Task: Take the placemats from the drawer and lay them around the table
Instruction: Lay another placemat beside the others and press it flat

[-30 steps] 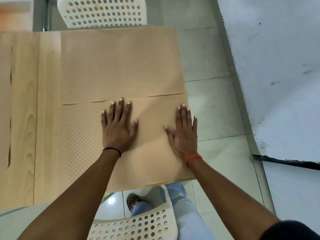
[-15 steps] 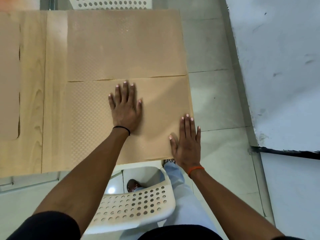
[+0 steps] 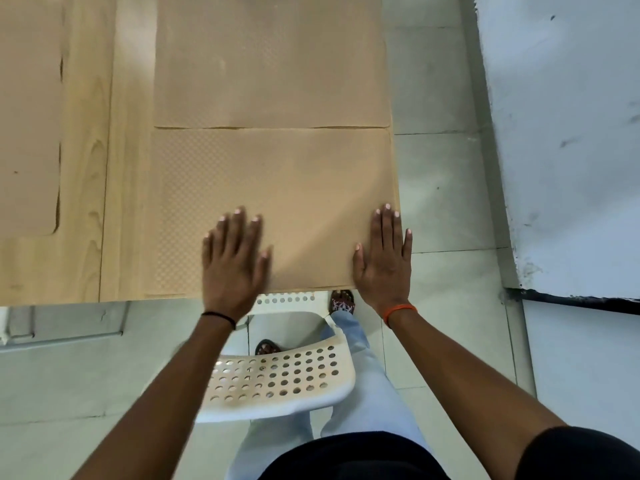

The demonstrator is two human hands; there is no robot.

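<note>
Both hands are flat on the near placemat (image 3: 277,188), a thin tan sheet with a fine dotted texture, lying at the near right corner of the wooden worktop (image 3: 86,202). It looks light and floppy, the kind of sheet that slides easily on smooth wood and would sag if lifted by one corner, so pressing with open palms or taking it by two edges seems the safest way to shift it. The left hand (image 3: 233,261) lies palm down, fingers straight and spread, near the mat's front edge, a little blurred. The right hand (image 3: 382,261) is also palm down with straight fingers, right at the mat's right edge, its outer fingers hanging past the worktop's side over the floor tiles. Neither grip is closed on anything; both are simply laid open on the surface. A second placemat (image 3: 270,60) sits just beyond, edge to edge with the near one, and a third placemat (image 3: 27,133) shows at far left. A white perforated chair (image 3: 277,386) stands tucked below, between the arms.
</note>
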